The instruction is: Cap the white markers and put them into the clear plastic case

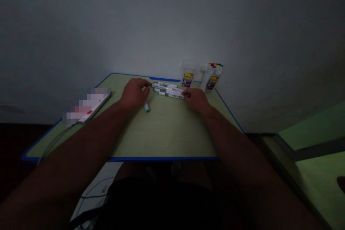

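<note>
One pale wood-grain desk (167,129) with a blue edge stands against a grey wall (151,21). Two bare hands reach over it, the left hand (136,92) left of centre and the right hand (197,100) right of centre. On the left side of the desk lies one flat device (90,109) with a lit, partly pixelated screen, a pale cable (55,138) running from its near end.

Two clear containers stand upright at the far right. The left container (188,75) carries a yellow-and-dark label; the right container (212,79), labelled alike, holds a cluster of markers with orange, red, yellow, green and purple ends up.

Between the hands, at least four white markers (172,94) lie side by side, slim, with dark print and dark or green left ends; overlap hides the exact count. One more white marker (146,106), green-ended, points toward the near edge from beneath the left hand.

The left fingers curl close together at the row's left ends, the right fingers bend against its right ends; whether either set pinches is unclear.
</note>
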The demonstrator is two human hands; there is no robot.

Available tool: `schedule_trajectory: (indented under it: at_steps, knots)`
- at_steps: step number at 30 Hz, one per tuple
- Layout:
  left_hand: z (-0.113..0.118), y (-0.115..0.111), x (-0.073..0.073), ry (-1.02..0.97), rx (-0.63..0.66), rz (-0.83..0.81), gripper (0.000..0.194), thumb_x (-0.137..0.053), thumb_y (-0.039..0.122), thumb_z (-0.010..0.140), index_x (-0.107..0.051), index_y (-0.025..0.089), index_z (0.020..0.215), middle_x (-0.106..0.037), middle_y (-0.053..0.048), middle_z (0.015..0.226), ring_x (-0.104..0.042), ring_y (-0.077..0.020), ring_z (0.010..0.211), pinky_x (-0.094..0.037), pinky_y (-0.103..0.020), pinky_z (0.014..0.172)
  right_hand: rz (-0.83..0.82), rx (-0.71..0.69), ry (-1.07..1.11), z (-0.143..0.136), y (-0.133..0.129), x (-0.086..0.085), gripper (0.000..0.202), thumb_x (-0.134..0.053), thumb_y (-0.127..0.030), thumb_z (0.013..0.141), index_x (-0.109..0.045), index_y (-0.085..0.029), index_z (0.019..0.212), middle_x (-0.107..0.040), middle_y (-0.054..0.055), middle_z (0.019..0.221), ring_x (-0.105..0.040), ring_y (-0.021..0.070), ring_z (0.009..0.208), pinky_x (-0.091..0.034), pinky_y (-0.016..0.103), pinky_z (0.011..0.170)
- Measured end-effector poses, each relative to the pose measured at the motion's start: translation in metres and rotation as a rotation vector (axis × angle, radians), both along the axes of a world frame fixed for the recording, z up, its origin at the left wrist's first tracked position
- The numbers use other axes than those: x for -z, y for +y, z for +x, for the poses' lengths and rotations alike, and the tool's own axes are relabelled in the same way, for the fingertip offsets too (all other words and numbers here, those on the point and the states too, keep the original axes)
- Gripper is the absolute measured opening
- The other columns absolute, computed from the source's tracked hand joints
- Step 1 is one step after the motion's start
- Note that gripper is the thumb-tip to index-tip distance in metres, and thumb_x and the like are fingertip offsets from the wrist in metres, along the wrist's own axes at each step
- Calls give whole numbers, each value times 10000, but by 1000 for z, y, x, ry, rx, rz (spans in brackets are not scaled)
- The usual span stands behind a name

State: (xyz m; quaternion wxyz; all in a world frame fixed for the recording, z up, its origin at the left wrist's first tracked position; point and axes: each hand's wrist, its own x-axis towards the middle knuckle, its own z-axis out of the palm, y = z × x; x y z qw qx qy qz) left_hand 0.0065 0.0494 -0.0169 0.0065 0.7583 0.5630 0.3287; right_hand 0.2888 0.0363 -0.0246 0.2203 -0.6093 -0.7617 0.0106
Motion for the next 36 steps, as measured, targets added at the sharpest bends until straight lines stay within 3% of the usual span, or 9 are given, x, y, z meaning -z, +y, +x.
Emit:
schedule_trajectory:
  at_steps: [6, 9, 13, 19, 25, 30, 36]
  knots:
    - [8, 2, 16, 251, 253, 20, 482, -549, 258, 879, -706, 151, 1322, -704, -140, 1355, -599, -312, 1236, -388, -483, 1115, -35, -13, -40, -2, -4, -2, 318, -617, -179, 914, -788, -223, 1178, -779, 86, 1197, -698, 248, 1120, -510, 376, 1004]
    - [10, 4, 21, 290, 298, 19, 524, -531, 279, 882, -675, 164, 1373, -680, -134, 1401, -580, -320, 1255, -389, -509, 1104, -39, -28, -59, -4, -6, -4, 320, -621, -175, 910, -782, -210, 1184, -778, 87, 1189, -693, 242, 1112, -508, 372, 995]
    - [12, 4, 22, 304, 291, -7, 527, -479, 304, 925, -650, 214, 1416, -673, -83, 1424, -564, -304, 1273, -396, -487, 1097, -37, -48, -82, -4, -7, -3, 317, -652, -192, 895, -774, -183, 1188, -776, 100, 1179, -687, 247, 1102, -502, 378, 985]
    - [18, -2, 16, 350, 255, -73, 531, -483, 339, 937, -655, 244, 1430, -709, -131, 1320, -583, -376, 1231, -453, -553, 1009, -44, -52, -75, -3, -6, -1, 348, -679, -195, 865, -767, -196, 1202, -775, 93, 1168, -690, 247, 1085, -501, 378, 968]
    - [21, -8, 11, 374, 220, -127, 554, -509, 391, 924, -633, 245, 1443, -683, -144, 1366, -536, -403, 1286, -416, -619, 1028, -98, -57, -73, -1, -7, -3, 442, -628, -83, 810, -751, -195, 1219, -779, 75, 1112, -687, 233, 1024, -505, 344, 906]
    - [19, -7, 11, 370, 153, -60, 531, -509, 372, 916, -667, 223, 1401, -689, -136, 1360, -543, -389, 1264, -425, -583, 1023, -124, -51, -50, 0, -6, -3, 453, -664, -133, 793, -742, -200, 1233, -764, 89, 1139, -677, 242, 1016, -512, 347, 887]
    - [19, -6, 8, 375, 123, -104, 485, -495, 319, 937, -700, 205, 1361, -660, -119, 1428, -541, -378, 1282, -438, -562, 1027, -100, -70, -37, 0, -6, -1, 427, -663, -150, 805, -744, -177, 1223, -771, 89, 1152, -691, 245, 1036, -514, 354, 917]
